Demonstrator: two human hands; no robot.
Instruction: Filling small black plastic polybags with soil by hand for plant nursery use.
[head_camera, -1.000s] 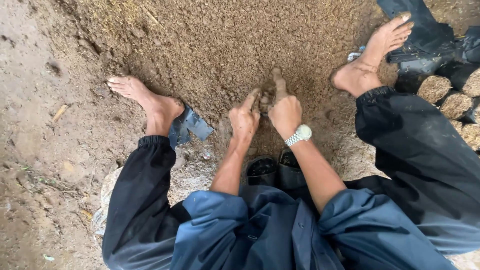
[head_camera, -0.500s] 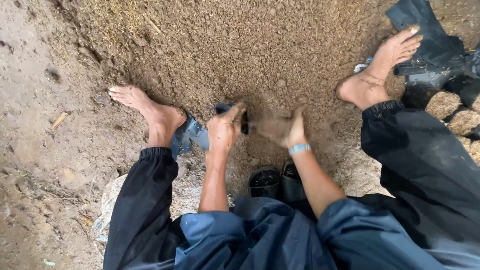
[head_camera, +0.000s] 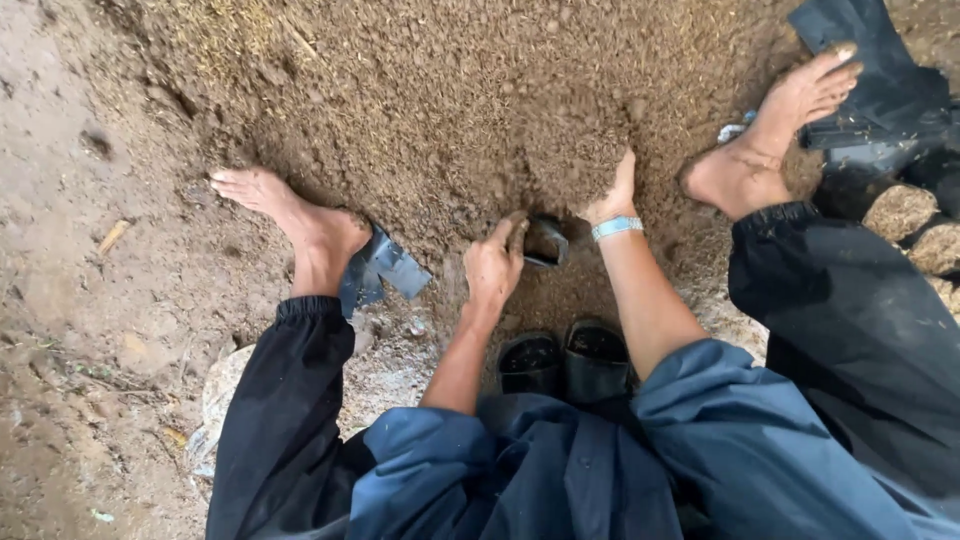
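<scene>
I sit on the ground facing a big heap of brown soil mix (head_camera: 450, 90). My left hand (head_camera: 492, 265) pinches the rim of a small black plastic grow bag (head_camera: 546, 241), holding it open against the foot of the heap. Just right of the bag, my right hand (head_camera: 612, 196), with a watch on its wrist, is dug into the soil. Its fingers are buried under a loose clump, so its grip is hidden.
Two open black bags (head_camera: 528, 360) (head_camera: 597, 352) stand between my legs. Flat black bags (head_camera: 385, 268) lie under my left foot (head_camera: 290, 212). Soil-filled bags (head_camera: 900, 212) and black plastic sheeting (head_camera: 885, 85) sit at the right, by my right foot (head_camera: 770, 135).
My hands came apart after working soil together. The left hand now holds the black bag closer to the heap. The right hand moved up and forward into the soil.
</scene>
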